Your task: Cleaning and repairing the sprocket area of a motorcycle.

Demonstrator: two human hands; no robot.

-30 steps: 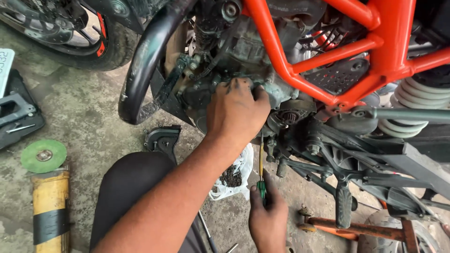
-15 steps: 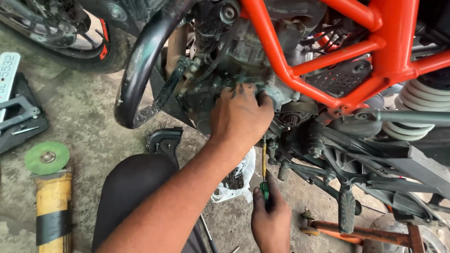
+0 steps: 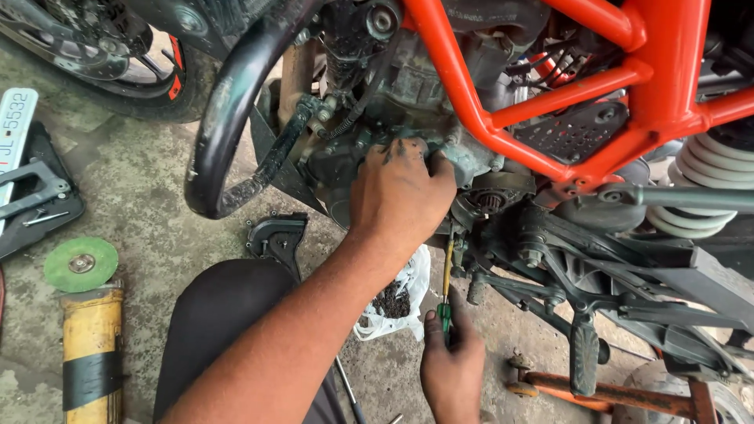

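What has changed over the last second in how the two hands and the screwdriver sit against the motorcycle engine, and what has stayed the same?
Very little. The left hand stays pressed on the engine casing. The right hand keeps its grip on the green-handled screwdriver, shaft still pointing up under the engine. The apparent shifts look like camera movement. The plastic bag is unmoved.

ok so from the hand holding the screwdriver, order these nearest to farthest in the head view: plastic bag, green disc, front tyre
1. The plastic bag, just left of the right hand, which grips the screwdriver.
2. The green disc, far left on the floor, atop the yellow tool.
3. The front tyre, up at the top left corner, farthest away.
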